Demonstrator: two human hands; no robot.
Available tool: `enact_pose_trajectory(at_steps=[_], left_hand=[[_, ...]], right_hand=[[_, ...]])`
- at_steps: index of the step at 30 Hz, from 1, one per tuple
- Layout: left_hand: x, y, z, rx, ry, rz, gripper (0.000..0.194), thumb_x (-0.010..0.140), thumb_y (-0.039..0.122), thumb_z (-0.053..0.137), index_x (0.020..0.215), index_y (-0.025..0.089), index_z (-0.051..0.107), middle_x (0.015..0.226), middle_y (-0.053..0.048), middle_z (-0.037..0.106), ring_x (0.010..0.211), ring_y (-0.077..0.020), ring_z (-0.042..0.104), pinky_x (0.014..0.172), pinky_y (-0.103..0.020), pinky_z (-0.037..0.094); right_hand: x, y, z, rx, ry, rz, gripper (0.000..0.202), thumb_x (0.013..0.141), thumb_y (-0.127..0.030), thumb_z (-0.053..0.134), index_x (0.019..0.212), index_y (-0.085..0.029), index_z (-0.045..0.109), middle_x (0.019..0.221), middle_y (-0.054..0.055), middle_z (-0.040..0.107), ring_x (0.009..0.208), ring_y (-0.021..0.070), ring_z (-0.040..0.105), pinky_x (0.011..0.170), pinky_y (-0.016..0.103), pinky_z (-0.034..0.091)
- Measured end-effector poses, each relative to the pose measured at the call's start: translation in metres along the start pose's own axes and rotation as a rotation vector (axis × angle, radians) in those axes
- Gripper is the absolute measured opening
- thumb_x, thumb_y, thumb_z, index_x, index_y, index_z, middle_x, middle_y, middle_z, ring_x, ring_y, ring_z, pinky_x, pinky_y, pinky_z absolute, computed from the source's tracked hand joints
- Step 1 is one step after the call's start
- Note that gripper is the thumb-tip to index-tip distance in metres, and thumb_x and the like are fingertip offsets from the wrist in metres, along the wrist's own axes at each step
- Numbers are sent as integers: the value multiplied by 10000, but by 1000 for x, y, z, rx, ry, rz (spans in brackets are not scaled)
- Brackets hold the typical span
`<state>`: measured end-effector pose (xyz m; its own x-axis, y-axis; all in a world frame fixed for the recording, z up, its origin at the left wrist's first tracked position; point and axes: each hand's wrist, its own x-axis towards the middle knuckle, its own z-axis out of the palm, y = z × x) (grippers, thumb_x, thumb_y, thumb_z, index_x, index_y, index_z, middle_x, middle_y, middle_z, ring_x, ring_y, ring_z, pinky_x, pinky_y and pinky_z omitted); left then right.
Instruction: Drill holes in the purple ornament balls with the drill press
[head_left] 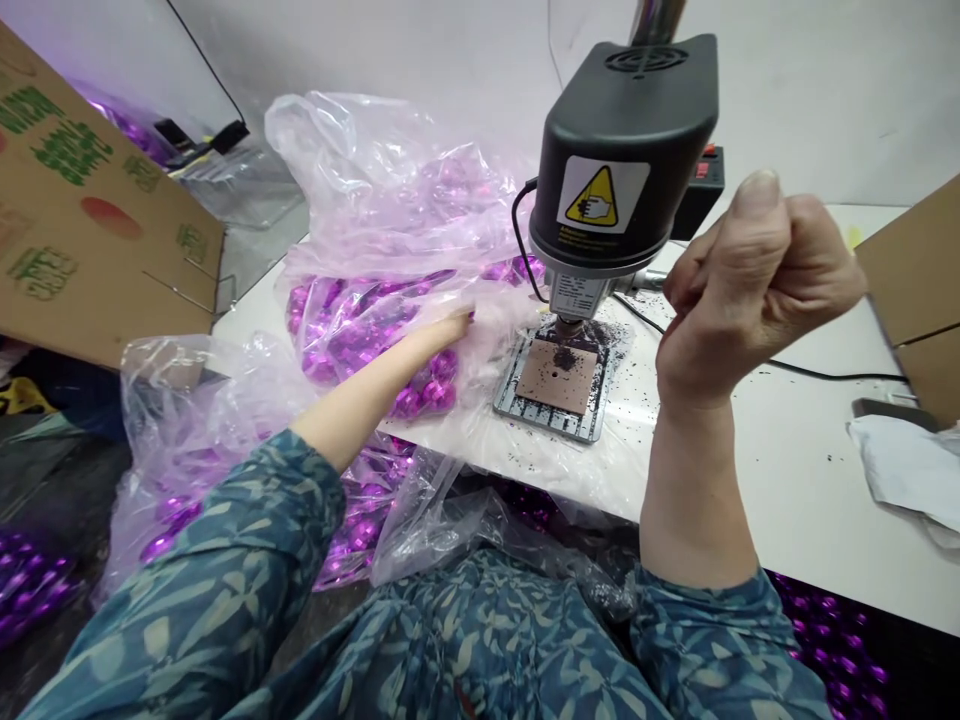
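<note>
A black bench drill press (622, 130) with a yellow warning label stands in front of me. My right hand (757, 285) is closed in a fist at the right of the machine, around the end of its feed lever (651, 281). Under the chuck (568, 328) a brown square board (551, 385) with a small dark hole lies on the slotted metal base (540, 424). My left hand (452, 326) reaches into a clear plastic bag (390, 230) of shiny purple balls (352, 325); plastic hides most of its fingers.
Dark shavings (615, 345) lie scattered around the base. A second bag of purple balls (367, 510) hangs at the table's front edge. Cardboard boxes (97, 200) stand left and right. A black cable (832, 376) and a white packet (911, 465) lie on the white table (795, 470).
</note>
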<state>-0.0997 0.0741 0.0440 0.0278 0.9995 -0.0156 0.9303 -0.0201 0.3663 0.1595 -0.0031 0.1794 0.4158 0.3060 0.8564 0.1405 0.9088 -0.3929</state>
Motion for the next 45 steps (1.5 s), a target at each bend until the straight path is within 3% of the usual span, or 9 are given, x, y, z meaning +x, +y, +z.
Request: enact_pose_trajectory(at_steps=[3,7,10,15,22,30,34,40,45], left_hand=[[-25,10,3,-309,-83,114,443,996,388,648,1395,198,676,1268,-119,762,1147,-279,716,1028,-403,572],[-57,28,14,-852,-252,166,608,976,525,692,1500,226,611,1324,-117,747,1007,-224,738,865,-352,620],[-67,40,25,-1017,-293,188,606,972,508,717,1504,237,618,1350,-119,747,1071,-231,745,922,-376,626],[-62,48,39,-911,-231,363,615,959,506,756,1491,219,642,1395,-122,726,1275,-284,686,1144,-462,544],[-56,56,55,-637,-56,452,610,975,432,733,1519,195,591,1343,-138,691,1228,-293,673,1128,-464,541],[-63,71,64,-703,-61,329,576,859,315,839,1366,161,615,1291,-125,723,1099,-255,708,992,-415,589],[-63,76,74,-724,15,395,550,802,322,895,1277,177,659,1279,-114,721,1161,-272,694,1027,-414,575],[-63,79,101,-880,41,384,622,782,346,930,1300,185,624,1294,-124,734,1208,-292,712,1076,-450,577],[-67,76,109,-957,55,376,678,774,431,951,1308,183,614,1299,-140,727,1226,-305,718,1095,-469,578]], right_hand=[[-1,-2,0,-26,-2,-4,608,934,-560,666,592,-231,286,471,-79,294,389,54,322,465,318,213],[-2,-5,0,-92,-11,10,619,927,-625,634,604,-253,260,472,-76,288,398,63,310,462,327,239],[-2,-6,0,-127,-19,18,619,923,-660,607,606,-264,251,479,-73,287,400,68,308,470,330,249],[-3,-5,-2,-173,-45,32,638,917,-733,545,627,-271,213,485,-62,261,414,99,262,477,366,264],[-4,-9,-1,-89,-45,14,616,923,-654,595,620,-261,230,495,-50,267,435,118,240,495,386,241],[-5,-9,-3,-169,-72,29,622,939,-696,529,632,-263,205,509,-46,240,443,128,255,502,380,282],[-5,-6,-3,-300,-85,22,590,974,-702,408,658,-266,168,517,-41,216,438,126,258,484,376,308],[-6,-9,-1,-264,-58,22,625,955,-731,448,653,-257,176,516,-42,212,443,121,238,492,375,290],[-12,-7,-5,-276,-42,-14,639,985,-709,472,643,-259,174,493,-50,213,410,97,252,455,363,252]])
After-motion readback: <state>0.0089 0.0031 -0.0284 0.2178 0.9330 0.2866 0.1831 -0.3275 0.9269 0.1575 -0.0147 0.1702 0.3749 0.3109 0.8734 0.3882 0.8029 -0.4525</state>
